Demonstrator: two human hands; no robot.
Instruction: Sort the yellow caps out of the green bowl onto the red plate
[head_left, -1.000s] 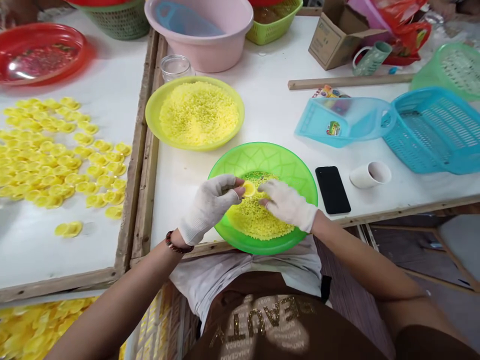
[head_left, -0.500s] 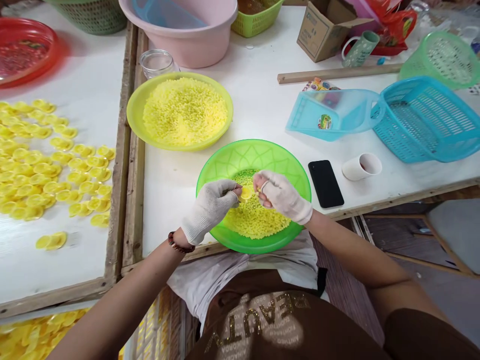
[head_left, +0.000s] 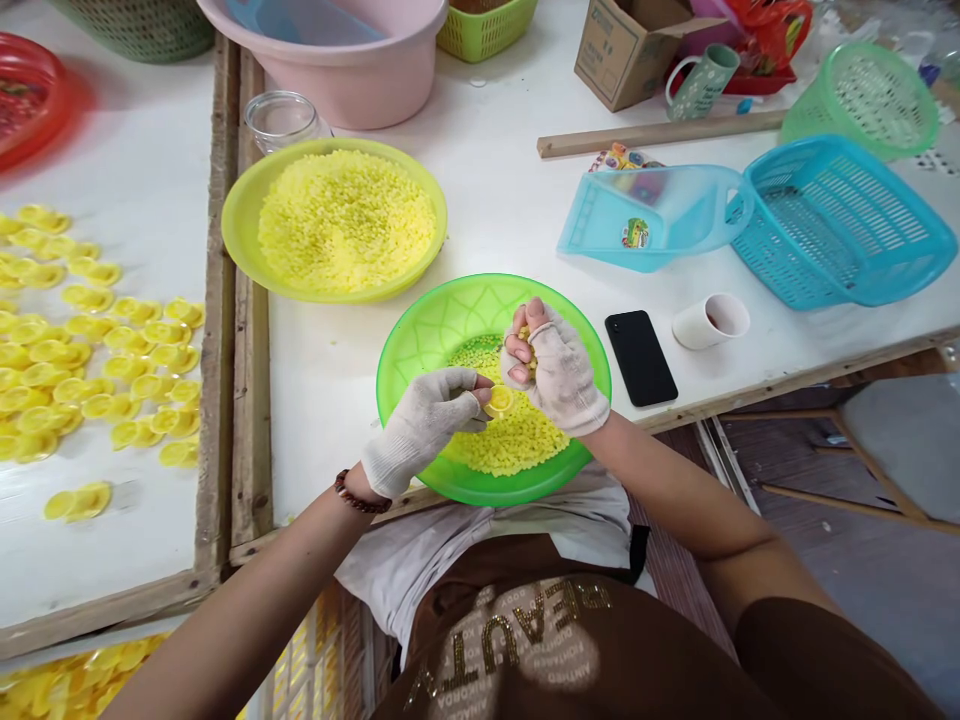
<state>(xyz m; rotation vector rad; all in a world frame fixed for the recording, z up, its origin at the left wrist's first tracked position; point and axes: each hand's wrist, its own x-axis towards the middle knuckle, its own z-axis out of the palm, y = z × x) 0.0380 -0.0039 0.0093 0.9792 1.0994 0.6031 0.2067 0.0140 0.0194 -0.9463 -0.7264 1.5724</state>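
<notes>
Over a green bowl of small yellow pellets, my left hand in a white fingerless glove pinches a small round yellow piece between thumb and fingertips. My right hand, gloved the same way, is raised just right of that piece, with its fingers curled around some yellow pellets. A gap separates the two hands. Part of the bowl and its pellets is hidden beneath them.
A yellow bowl heaped with pellets stands behind to the left. Many yellow pieces lie beyond the wooden edge. On the right are a black phone, a white cup and a blue basket.
My right hand has lifted and moved slightly away from the yellow piece, its palm side turned upward. The piece stays in my left hand. The whole view has shifted a little.
</notes>
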